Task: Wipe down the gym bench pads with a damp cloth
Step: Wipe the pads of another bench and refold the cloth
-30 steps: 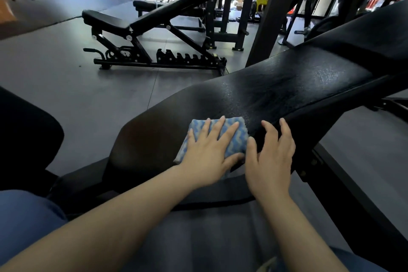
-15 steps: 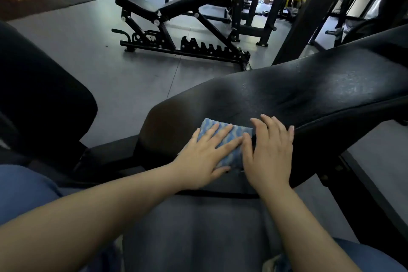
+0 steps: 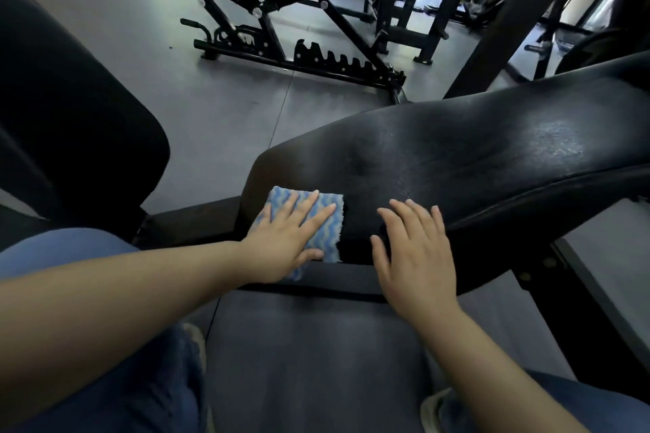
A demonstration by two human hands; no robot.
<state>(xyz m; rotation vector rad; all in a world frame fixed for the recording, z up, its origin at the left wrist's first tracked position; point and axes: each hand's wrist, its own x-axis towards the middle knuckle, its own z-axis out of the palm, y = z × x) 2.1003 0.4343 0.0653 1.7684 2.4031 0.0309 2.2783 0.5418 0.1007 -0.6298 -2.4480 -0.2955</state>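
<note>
Evidently the wiping step is in hand at the near, lower end of the long black padded bench surface (image 3: 457,165), which runs from lower centre of the frame up toward the right edge; the left hand (image 3: 285,242) lies flat with fingers spread, pressing the folded blue-and-white wavy-patterned cloth (image 3: 330,228) onto that end of the pad; the right hand (image 3: 415,253) rests just beside it, fingers straight and holding nothing, seemingly bracing on the pad's edge; a dull sheen farther up the pad at right may be damp streaks, though glare makes that hard to tell. The next move, as I judge it, calls for firm flat pressure while sweeping the cloth across the pad's rounded end and side edge; the second black padded seat (image 3: 70,109) at left of frame likely awaits wiping.
</note>
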